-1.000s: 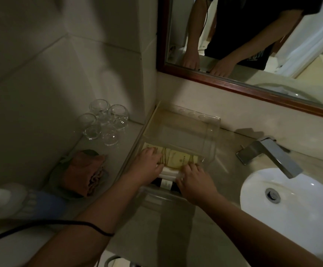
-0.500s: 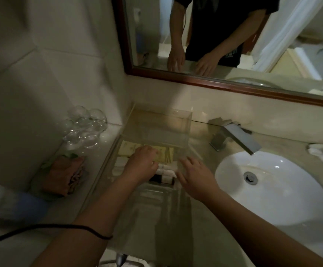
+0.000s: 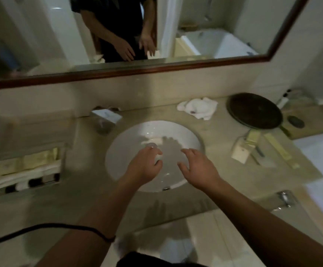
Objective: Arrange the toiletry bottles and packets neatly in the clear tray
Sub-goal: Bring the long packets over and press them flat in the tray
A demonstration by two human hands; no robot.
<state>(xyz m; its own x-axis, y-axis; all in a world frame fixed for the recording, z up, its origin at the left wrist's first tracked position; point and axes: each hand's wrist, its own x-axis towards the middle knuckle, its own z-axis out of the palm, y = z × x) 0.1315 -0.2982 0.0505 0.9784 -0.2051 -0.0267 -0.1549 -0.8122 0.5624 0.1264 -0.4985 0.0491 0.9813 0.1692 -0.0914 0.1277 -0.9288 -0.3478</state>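
The clear tray (image 3: 65, 149) stands blurred at the left on the counter. Inside it lie yellow packets (image 3: 25, 160) at the back and a row of small dark bottles with white caps (image 3: 22, 183) in front. Both hands hover over the sink, away from the tray. My left hand (image 3: 142, 166) has its fingers loosely curled and holds nothing. My right hand (image 3: 197, 166) is spread, fingers apart, empty. More pale packets and a small white box (image 3: 241, 151) lie loose on the counter at the right.
The white sink basin (image 3: 129, 139) fills the middle, with a steel tap (image 3: 106, 116) behind it. A crumpled white cloth (image 3: 197, 107) and a round dark tray (image 3: 254, 110) sit at the back right. A mirror (image 3: 205, 26) runs along the wall.
Both hands have left the tray and moved right, over the sink. The view has swung right, so the tray now sits at the left edge.
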